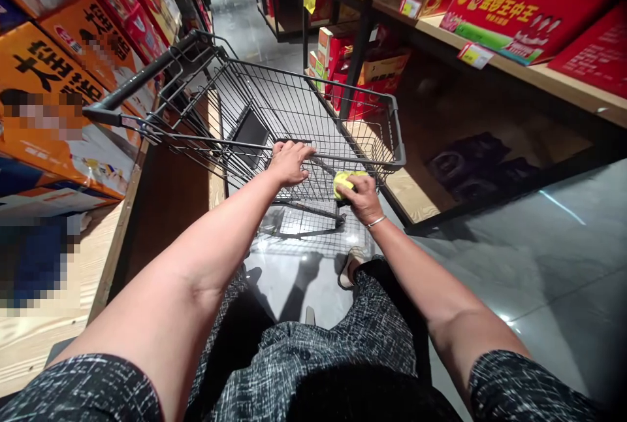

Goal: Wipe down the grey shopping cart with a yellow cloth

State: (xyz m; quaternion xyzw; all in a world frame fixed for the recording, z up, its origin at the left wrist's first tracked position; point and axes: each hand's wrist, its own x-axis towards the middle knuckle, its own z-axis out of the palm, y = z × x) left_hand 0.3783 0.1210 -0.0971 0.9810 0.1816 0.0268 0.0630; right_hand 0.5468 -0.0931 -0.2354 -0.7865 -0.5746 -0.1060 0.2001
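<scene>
supermarket aisle, glossy grey floor (563, 245), red boxes (529, 10) on shelves (539, 76). grey wire cart (294, 102) tipped up. left hand (290, 162) spread flat on cart frame; right hand (363, 198) clutching crumpled yellow cloth (345, 180) against wire side.

at 2 o'clock, a red cardboard box (529, 14) bears the yellow characters "金锣王中王". at 10 o'clock, orange cardboard boxes (53, 69) carry large black chinese characters, turned sideways and not clearly legible. the small yellow shelf-edge price tags (474, 55) are too small to read.
</scene>
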